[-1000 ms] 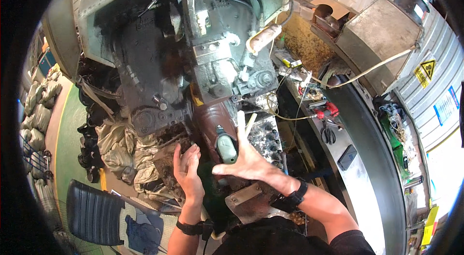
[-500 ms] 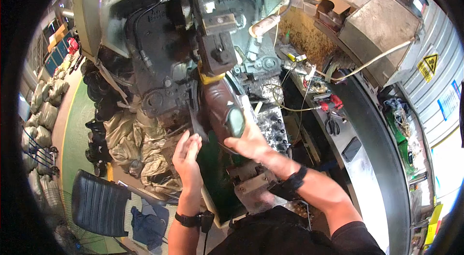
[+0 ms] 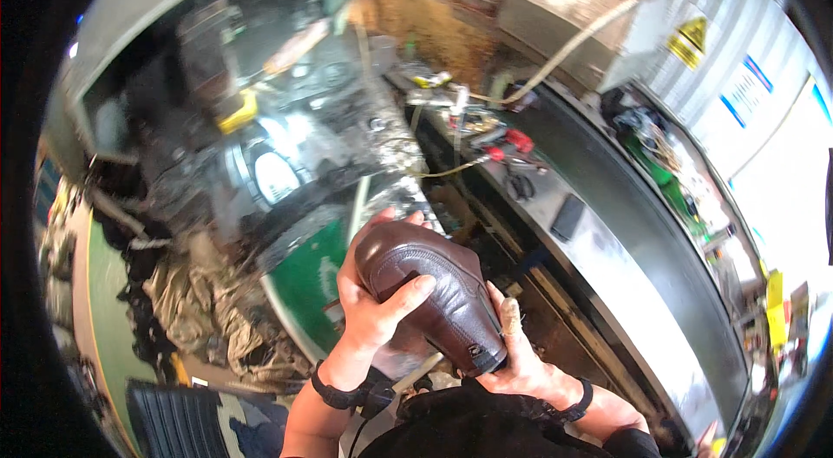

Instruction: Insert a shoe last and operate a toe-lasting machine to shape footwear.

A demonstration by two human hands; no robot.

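Observation:
A dark brown leather shoe [image 3: 438, 289] is held in front of me, toe pointing up and away. My left hand [image 3: 371, 302] wraps around its toe end, thumb lying across the upper. My right hand [image 3: 521, 358] grips the heel end from below and the right, mostly hidden behind the shoe. Both wrists wear black bands. The large grey machine [image 3: 260, 128] stands beyond the shoe, blurred by motion.
A long dark metal workbench [image 3: 607, 250] runs along the right with red-handled tools [image 3: 512, 141], a black flat object [image 3: 568, 215] and cables. Crumpled cloth and rags [image 3: 200, 310] lie at lower left. A blue crate [image 3: 173, 423] sits at the bottom left. A yellow warning sign [image 3: 685, 42] hangs on the wall.
The shoe has come off the machine and toward me. Both hands now hold it free in the air, and my view has swung to the right.

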